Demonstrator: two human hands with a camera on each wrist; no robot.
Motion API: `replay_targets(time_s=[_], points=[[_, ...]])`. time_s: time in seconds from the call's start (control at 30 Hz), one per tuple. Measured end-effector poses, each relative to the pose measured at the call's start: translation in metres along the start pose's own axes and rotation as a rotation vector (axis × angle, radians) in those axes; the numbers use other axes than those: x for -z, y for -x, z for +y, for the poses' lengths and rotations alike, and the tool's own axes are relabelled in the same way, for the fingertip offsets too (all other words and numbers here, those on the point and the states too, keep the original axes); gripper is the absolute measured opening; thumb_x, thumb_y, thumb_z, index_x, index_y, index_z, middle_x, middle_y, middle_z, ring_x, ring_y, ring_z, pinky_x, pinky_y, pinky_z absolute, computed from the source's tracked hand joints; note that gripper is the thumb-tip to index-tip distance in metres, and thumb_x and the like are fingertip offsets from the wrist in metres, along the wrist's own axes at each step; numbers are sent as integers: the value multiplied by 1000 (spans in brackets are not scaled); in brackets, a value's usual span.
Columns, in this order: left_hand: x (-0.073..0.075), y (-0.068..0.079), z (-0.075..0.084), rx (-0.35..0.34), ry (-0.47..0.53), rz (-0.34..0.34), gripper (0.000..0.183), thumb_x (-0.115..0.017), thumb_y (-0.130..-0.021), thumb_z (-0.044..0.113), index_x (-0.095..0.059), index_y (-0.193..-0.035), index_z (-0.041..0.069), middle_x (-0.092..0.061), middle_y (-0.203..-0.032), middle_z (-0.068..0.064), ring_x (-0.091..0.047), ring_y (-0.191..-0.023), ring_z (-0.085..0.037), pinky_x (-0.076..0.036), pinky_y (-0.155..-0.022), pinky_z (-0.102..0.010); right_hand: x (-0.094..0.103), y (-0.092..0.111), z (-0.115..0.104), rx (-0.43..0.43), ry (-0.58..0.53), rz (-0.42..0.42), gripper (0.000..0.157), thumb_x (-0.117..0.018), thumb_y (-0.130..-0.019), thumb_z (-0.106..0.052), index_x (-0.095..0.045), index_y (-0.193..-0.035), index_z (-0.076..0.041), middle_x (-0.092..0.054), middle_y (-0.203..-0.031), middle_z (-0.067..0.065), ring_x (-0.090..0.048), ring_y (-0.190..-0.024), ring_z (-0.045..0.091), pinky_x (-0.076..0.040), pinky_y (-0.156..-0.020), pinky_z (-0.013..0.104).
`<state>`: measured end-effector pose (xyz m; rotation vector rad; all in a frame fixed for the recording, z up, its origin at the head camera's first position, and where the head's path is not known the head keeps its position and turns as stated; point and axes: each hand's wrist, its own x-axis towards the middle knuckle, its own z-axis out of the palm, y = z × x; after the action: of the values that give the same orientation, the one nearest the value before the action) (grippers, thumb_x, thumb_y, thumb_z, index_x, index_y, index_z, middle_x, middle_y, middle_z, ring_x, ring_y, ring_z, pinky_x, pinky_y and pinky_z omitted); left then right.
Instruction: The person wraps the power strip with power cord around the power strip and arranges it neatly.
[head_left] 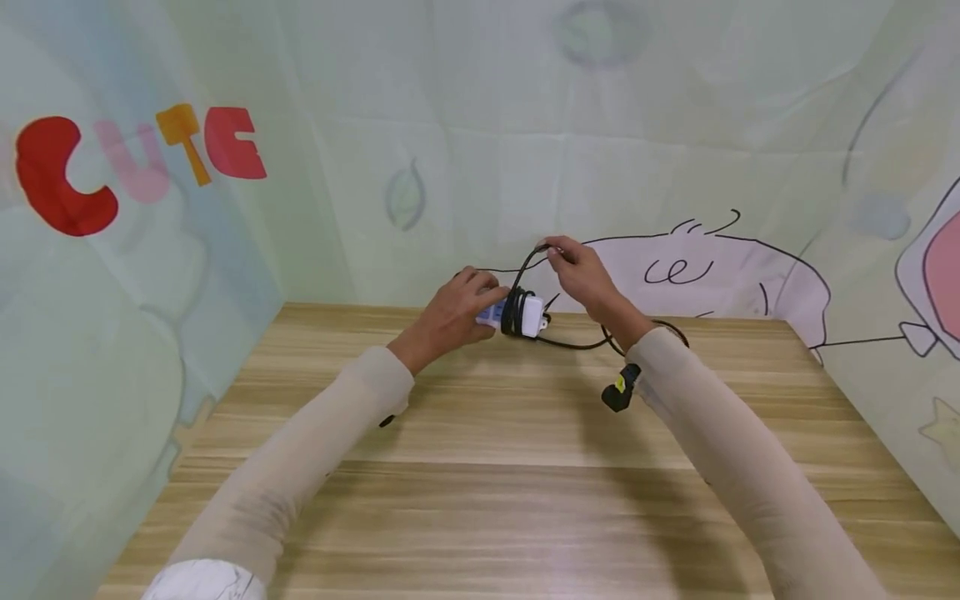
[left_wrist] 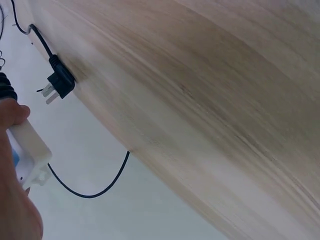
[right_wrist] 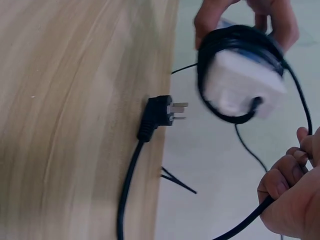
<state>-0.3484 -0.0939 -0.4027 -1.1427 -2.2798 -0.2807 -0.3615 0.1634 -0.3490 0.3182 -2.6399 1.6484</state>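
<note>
1. Head view: I've got the power strip (head_left: 532,317) straight ahead, over the far side of the table (head_left: 480,517), long axis running roughly left to right. The left hand (head_left: 453,312) grips its left part; turns of black cord (head_left: 512,314) wrap it just right of those fingers. The right hand (head_left: 583,273) pinches the cord, above and right of the strip. I'd say the coming move turns on that offset: right hand nearer the cord's loose run.

2. Left wrist: I see the left hand curled on the strip, white end sticking out past it. The plug (left_wrist: 62,82) sits at the table's edge, prongs pointing outward.

3. Right wrist: I'm facing the white end now; cord curves from the wraps into the right hand's bent fingers. Whether the strip touches the table, I can't tell.
</note>
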Motion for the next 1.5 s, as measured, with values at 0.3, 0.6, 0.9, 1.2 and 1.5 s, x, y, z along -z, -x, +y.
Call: replay_targets(time_s=[0.3, 0.6, 0.9, 1.2, 1.5], points=[[2, -6, 3, -8, 76, 43, 62, -103, -81, 18, -75, -135, 6, -72, -129, -18, -67, -117, -37, -64, -102, -50, -19, -6, 28, -81, -108, 45, 42, -50, -121, -35, -64, -154, -13, -65, -149, 23, -60, -123, 25, -52, -101, 39], [4, -12, 9, 77, 151, 71, 63, -102, -81, 15, -76, -137, 3, -72, -128, -19, -67, -118, -37, -64, -102, -50, -29, -7, 48, -101, -276, -15, 51, -59, -118, -30, -59, -160, -2, -67, -146, 21, -63, -100, 8, -57, -75, 20], [6, -24, 14, 151, 159, 135, 61, -101, -81, 16, -76, -136, 3, -71, -124, -18, -67, -113, -37, -66, -92, -51, -45, -17, 83, -7, -10, 17, 20, -68, -96, -8, -72, -116, -5, -69, -84, -4, -61, -79, 15, -50, -75, 31], [3, -24, 9, 330, 89, 48, 62, -99, -83, 18, -75, -138, 5, -70, -127, -18, -65, -112, -38, -64, -94, -52, -65, -49, 155, 88, 346, -60, 40, -61, -112, -53, -84, -130, -25, -85, -121, 1, -70, -92, 24, -57, -79, 41], [2, -29, 9, 399, 3, 35, 63, -98, -83, 20, -73, -139, 6, -69, -128, -18, -66, -116, -41, -65, -94, -54, -56, -4, 97, 114, 390, -134, 50, -50, -118, -49, -71, -145, -13, -79, -117, 12, -64, -90, 27, -52, -80, 44]])
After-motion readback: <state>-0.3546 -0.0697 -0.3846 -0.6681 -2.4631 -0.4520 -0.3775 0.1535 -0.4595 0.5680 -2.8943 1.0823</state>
